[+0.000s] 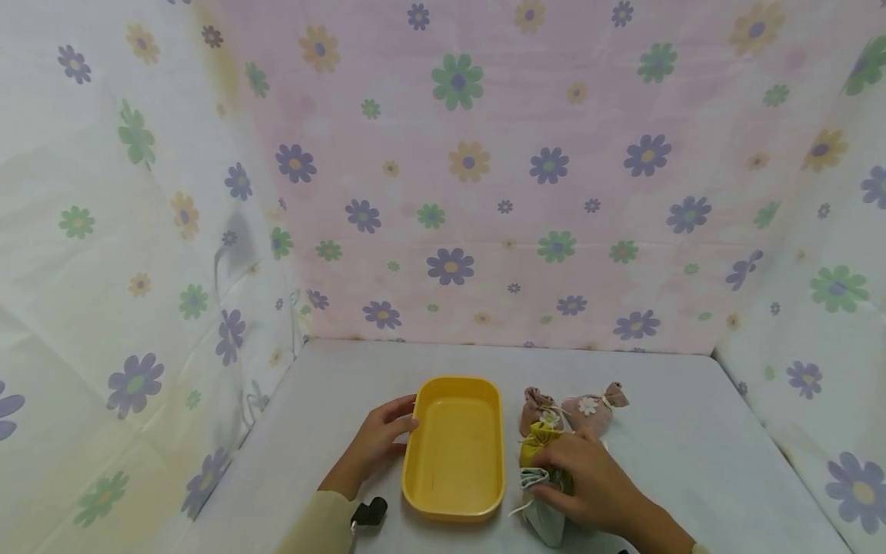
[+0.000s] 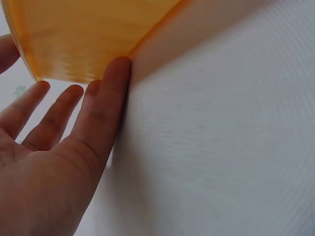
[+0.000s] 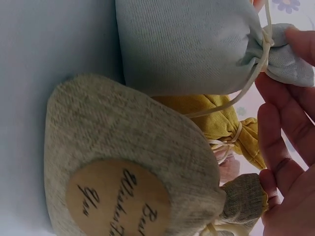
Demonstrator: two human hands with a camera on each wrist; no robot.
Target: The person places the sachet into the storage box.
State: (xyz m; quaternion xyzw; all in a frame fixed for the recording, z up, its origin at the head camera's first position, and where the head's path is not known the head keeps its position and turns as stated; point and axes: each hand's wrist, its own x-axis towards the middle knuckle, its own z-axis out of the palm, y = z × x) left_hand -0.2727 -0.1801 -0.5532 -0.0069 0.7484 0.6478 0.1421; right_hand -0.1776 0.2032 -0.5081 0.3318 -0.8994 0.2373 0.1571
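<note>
Nearest, the grey-blue cloth pouch (image 1: 545, 525) stands right of the tray's near end; whether its base touches the surface (image 1: 699, 462), I cannot tell. The right hand (image 1: 588, 478) pinches its gathered neck between thumb and fingers, just above the tied cord (image 3: 268, 44). Handling estimate: body soft, probably light, contents unknown; the woven fabric should not slip much, though a loose fill could swing or sag. The neck looks the best hold; a loose cord end might snag a neighbour. Close beside it is a linen pouch (image 3: 110, 128) with a round paper label (image 3: 118, 199), likely similarly pliant. The left hand (image 1: 381, 437) touches the left wall of the yellow tray (image 1: 453, 504), fingers extended rather than clamped; hands well apart, tray between. Tray appears stiff, smooth and light, so it may slide if nudged; steady it at wall or rim. Beyond the grey-blue pouch is a mustard pouch (image 1: 534, 452), then two pinkish pouches (image 1: 601, 418). Farthest, flowered cloth (image 1: 498, 123).
</note>
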